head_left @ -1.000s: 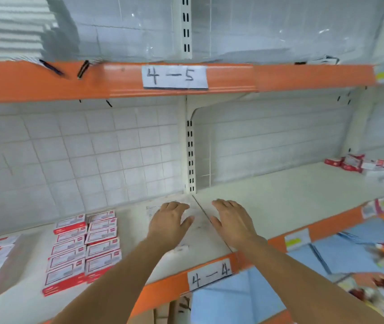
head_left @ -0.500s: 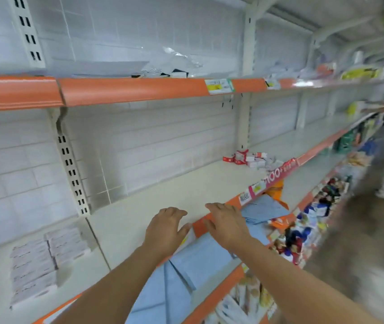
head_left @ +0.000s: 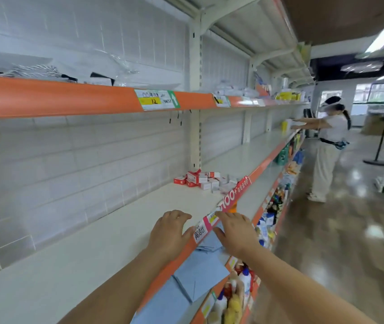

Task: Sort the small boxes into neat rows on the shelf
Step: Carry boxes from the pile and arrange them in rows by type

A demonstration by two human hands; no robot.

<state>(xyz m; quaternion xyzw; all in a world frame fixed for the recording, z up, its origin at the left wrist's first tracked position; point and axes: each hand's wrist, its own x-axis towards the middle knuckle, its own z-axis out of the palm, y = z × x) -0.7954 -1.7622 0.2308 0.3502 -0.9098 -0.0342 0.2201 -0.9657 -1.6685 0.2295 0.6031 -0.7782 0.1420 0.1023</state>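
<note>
- Left hand (head_left: pixel 171 230): palm down above the front part of the shelf (head_left: pixel 116 232), fingers spread and only loosely bent. The grip is slack and holds nothing.
- Right hand (head_left: pixel 235 232): palm down just past the orange shelf edge (head_left: pixel 186 250), beside the left hand, fingers likewise spread. This grip is also empty. Whether either hand touches the shelf cannot be told.
- Small boxes (head_left: pixel 206 181): a loose heap of red-and-white cartons lies farther along the same shelf, near the white upright (head_left: pixel 195 136) and towards the front lip. Several sit tilted or across one another; no row is formed among them.
- Relation: the heap is well apart from both hands, ahead of them along the shelf. In my judgement both hands are held forward and empty in readiness to gather the heap, so the step in hand is the approach, not the sorting.
- Bare shelf surface between hands and heap gives room to lay rows.
- Risk, as a judgement: the heap lies close to the front lip beside a red promotional tag (head_left: pixel 233 195); a careless sweep could push cartons off the edge.
- Lower shelf: blue packs (head_left: pixel 200 277) lie beneath the right hand.
- Another person (head_left: pixel 328 148) stands farther down the aisle, reaching to the shelving there.
</note>
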